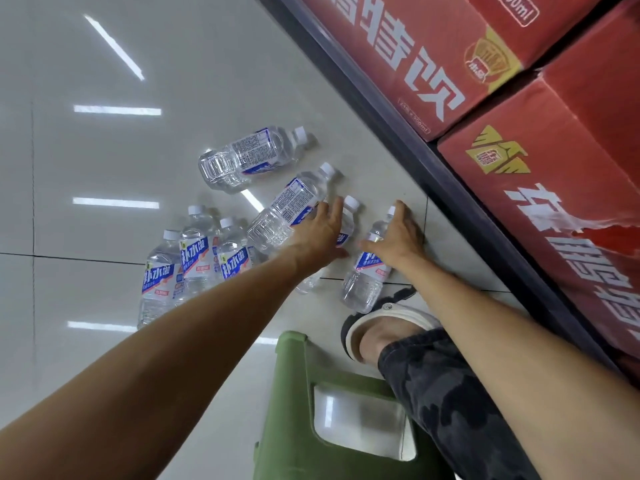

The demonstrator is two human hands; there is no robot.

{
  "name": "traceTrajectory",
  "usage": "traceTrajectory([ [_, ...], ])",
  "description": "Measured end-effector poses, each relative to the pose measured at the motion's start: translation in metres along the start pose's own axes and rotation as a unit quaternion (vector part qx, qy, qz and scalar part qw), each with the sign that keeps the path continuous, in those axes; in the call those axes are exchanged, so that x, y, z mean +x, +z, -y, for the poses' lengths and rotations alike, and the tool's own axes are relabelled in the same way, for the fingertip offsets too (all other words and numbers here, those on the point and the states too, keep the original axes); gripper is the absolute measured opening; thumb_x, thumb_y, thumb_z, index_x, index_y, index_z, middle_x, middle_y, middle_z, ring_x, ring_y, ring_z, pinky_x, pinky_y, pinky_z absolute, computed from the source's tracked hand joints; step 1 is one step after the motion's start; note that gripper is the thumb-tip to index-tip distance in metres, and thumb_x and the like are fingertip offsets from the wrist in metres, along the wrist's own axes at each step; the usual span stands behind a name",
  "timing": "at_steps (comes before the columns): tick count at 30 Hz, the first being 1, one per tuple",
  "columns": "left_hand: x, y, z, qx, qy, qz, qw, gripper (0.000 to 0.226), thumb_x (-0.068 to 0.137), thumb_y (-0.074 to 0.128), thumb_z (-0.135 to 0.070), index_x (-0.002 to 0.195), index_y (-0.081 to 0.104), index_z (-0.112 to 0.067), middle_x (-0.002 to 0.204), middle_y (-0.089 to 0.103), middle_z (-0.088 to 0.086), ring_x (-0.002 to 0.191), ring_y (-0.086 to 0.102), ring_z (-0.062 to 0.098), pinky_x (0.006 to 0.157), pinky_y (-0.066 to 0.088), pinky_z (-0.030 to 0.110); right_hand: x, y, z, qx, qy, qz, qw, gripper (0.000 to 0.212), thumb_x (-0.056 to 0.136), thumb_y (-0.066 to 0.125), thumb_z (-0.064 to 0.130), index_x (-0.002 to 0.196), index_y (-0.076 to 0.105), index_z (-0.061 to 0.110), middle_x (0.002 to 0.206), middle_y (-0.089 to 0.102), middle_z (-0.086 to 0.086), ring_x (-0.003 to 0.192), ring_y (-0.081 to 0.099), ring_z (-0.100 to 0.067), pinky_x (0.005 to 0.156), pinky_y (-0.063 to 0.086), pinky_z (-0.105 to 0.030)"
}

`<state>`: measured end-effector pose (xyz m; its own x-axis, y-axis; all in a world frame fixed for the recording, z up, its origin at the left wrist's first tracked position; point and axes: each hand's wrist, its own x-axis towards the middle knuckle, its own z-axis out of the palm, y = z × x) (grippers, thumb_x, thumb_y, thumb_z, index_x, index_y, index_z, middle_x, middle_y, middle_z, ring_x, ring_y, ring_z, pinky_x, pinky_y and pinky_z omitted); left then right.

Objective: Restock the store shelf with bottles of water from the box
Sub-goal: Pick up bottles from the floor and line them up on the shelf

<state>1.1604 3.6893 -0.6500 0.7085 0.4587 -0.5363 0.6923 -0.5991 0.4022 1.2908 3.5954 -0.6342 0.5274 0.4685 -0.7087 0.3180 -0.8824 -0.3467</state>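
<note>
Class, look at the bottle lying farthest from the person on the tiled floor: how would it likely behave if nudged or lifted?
The farthest bottle lies on its side on the glossy floor, so a sideways nudge would probably slide or roll it. It looks full, so likely heavy for its size. Thin clear plastic may dent slightly when squeezed.

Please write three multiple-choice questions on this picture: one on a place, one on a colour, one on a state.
1. Where are the red cartons?
A. on the shelf at the right
B. in a trolley
C. among the bottles on the floor

2. What colour are the bottle caps?
A. blue
B. white
C. red

3. How is the bottle farthest from the hands?
A. upright
B. lying on its side
C. crushed

Key: A, they sit above the dark shelf edge; B, each visible cap is white; B, its cap points sideways.
</note>
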Motion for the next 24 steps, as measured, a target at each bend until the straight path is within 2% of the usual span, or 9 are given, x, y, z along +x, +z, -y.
traceTrajectory([
  [5,0.001,-0.001,-0.003,0.016,-0.007,0.011,1.0,0.093,0.072,0.078,-0.032,0.144,0.022,-0.01,0.134,0.042,0.023,0.118,0.051,0.037,0.091,0.048,0.039,0.0,-0.004,0.0,0.043,0.052,-0.007,0.998,0.093,0.059,0.089,0.023,0.13,0.03,0.011,0.132,0.044,-0.012,0.12,0.049,-0.031,0.093,0.047,-0.034],
  [9,-0.007,-0.01,-0.004,-0.014,-0.015,0.02,1.0,0.084,0.072,0.079,-0.026,0.137,0.03,-0.01,0.136,0.042,0.019,0.116,0.053,0.035,0.089,0.051,0.039,-0.012,-0.014,0.002,0.091,0.072,0.003,0.993,0.088,0.057,0.089,0.015,0.124,0.032,0.016,0.125,0.046,-0.01,0.109,0.051,-0.026,0.078,0.045,-0.028],
  [11,-0.014,-0.016,-0.006,-0.025,-0.018,0.016,0.999,0.09,0.071,0.08,-0.025,0.141,0.026,-0.011,0.141,0.038,0.019,0.117,0.053,0.036,0.088,0.052,0.042,-0.023,-0.016,0.008,0.087,0.039,-0.004,0.995,0.085,0.058,0.088,0.013,0.121,0.032,0.018,0.123,0.047,-0.008,0.11,0.051,-0.027,0.08,0.046,-0.029],
  [13,-0.022,-0.024,-0.009,-0.033,-0.021,0.011,0.999,0.094,0.071,0.08,-0.025,0.144,0.022,-0.014,0.142,0.037,0.02,0.114,0.055,0.039,0.086,0.054,0.046,-0.036,-0.018,0.016,0.055,-0.003,-0.016,0.998,0.084,0.058,0.087,0.012,0.121,0.032,0.02,0.122,0.047,-0.006,0.108,0.052,-0.029,0.076,0.042,-0.028],
  [17,-0.038,-0.044,-0.018,-0.066,-0.033,-0.021,0.997,0.098,0.074,0.079,-0.026,0.148,0.015,-0.021,0.125,0.048,0.019,0.102,0.061,0.038,0.083,0.055,0.047,-0.065,-0.033,0.032,0.011,-0.067,-0.026,0.997,0.081,0.062,0.085,0.01,0.12,0.029,0.022,0.121,0.044,-0.005,0.106,0.056,-0.033,0.073,0.045,-0.032],
  [19,-0.046,-0.057,-0.022,-0.085,-0.031,-0.048,0.995,0.099,0.076,0.078,-0.03,0.15,0.013,-0.023,0.124,0.05,0.019,0.101,0.06,0.037,0.083,0.054,0.043,-0.079,-0.045,0.039,-0.019,-0.097,-0.03,0.995,0.084,0.064,0.084,0.009,0.124,0.027,0.021,0.125,0.042,-0.005,0.109,0.054,-0.035,0.079,0.048,-0.038],
  [22,-0.057,-0.082,-0.032,-0.101,-0.015,-0.084,0.991,0.089,0.075,0.078,-0.032,0.145,0.024,-0.02,0.129,0.05,0.018,0.107,0.058,0.036,0.083,0.05,0.04,-0.102,-0.069,0.047,-0.046,-0.136,-0.042,0.989,0.098,0.066,0.084,0.01,0.139,0.019,0.019,0.136,0.036,-0.006,0.118,0.05,-0.034,0.091,0.049,-0.041],
  [24,-0.063,-0.101,-0.039,-0.099,0.003,-0.101,0.99,0.086,0.073,0.078,-0.029,0.141,0.028,-0.019,0.128,0.05,0.017,0.108,0.057,0.037,0.084,0.051,0.042,-0.117,-0.088,0.05,-0.05,-0.17,-0.064,0.982,0.098,0.064,0.085,0.01,0.138,0.021,0.019,0.137,0.036,-0.007,0.12,0.049,-0.033,0.095,0.049,-0.043],
])
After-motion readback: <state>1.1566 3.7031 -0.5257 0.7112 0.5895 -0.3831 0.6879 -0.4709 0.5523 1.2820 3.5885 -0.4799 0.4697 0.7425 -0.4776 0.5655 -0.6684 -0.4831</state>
